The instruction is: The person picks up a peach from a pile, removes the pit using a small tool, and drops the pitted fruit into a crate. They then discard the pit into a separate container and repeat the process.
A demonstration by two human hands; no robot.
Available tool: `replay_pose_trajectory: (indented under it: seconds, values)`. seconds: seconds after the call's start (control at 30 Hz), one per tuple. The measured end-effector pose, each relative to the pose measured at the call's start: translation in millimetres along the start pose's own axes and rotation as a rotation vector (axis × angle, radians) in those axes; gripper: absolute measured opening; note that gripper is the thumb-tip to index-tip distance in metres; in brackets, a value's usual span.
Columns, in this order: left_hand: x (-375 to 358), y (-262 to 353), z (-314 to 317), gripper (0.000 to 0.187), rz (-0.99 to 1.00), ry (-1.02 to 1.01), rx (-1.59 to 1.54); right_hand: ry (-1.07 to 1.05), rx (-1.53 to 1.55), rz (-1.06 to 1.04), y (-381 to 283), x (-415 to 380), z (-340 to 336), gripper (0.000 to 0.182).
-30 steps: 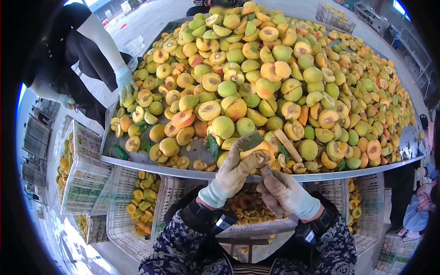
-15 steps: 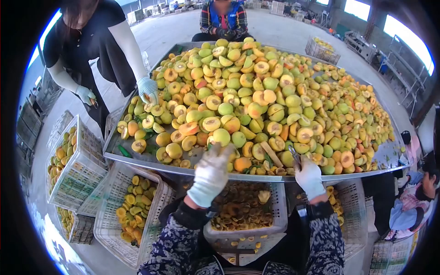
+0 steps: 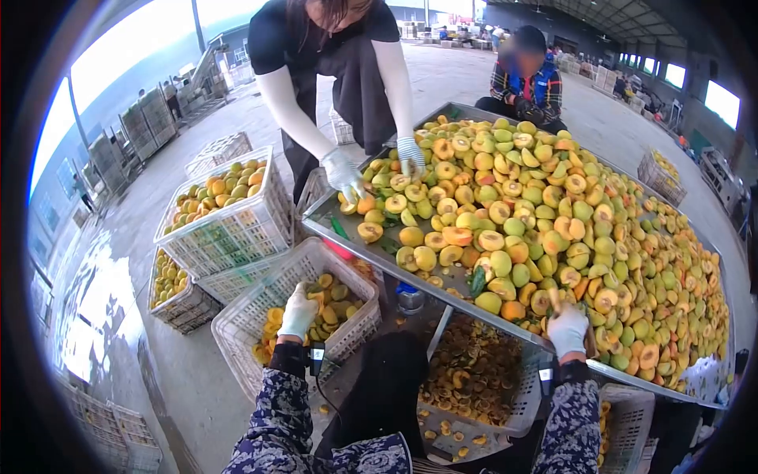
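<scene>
My left hand (image 3: 298,314), in a white glove, hangs over a white plastic crate (image 3: 237,332) of pitted yellow fruit halves (image 3: 335,310). Its thumb and fingers are apart above the fruit. At the near edge of the metal table (image 3: 474,304) is my gloved right hand (image 3: 568,330), its fingers curled in among the heaped fruit (image 3: 545,229); what they close on is hidden. A short wooden stick (image 3: 555,299) juts up right at those fingertips. Whole green-yellow fruits and cut halves, some with stones showing, lie around it.
Across the corner, a person's two gloved hands (image 3: 345,175) work at the fruit. Another person (image 3: 525,83) sits beyond the table. Stacked fruit crates (image 3: 229,237) stand at left. Below the table edge sits a crate (image 3: 525,403) of brown scraps, with fruit bits on the floor.
My view has swung left. My left hand has moved from the table fruit to over the left crate. The metal tool seen in my right hand earlier no longer shows.
</scene>
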State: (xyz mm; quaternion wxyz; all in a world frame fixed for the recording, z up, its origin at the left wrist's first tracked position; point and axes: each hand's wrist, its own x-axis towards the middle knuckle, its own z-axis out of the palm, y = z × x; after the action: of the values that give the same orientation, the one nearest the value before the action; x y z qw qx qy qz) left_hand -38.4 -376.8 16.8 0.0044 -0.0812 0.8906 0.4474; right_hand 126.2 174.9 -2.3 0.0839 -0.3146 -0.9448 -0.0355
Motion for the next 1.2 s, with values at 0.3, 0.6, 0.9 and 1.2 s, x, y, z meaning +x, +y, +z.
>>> replay_pose_trajectory:
  seconds: [0.3,0.6,0.9,1.2]
  values:
    - [-2,96,73,0.026,0.634,-0.060,0.043,0.244,1.198,0.111,36,-71,0,0.039]
    - [47,167,206,0.058,0.686,-0.197,0.922,0.109,1.239,0.035,-9,-87,-22,0.024]
    - [-72,209,195,0.050,-0.122,-1.390,-1.527,-0.485,1.708,0.118,-44,-94,-114,0.031]
    - [-112,199,271,0.054,-0.546,-1.524,-1.392,-0.220,1.364,0.082,-26,-93,-60,0.030]
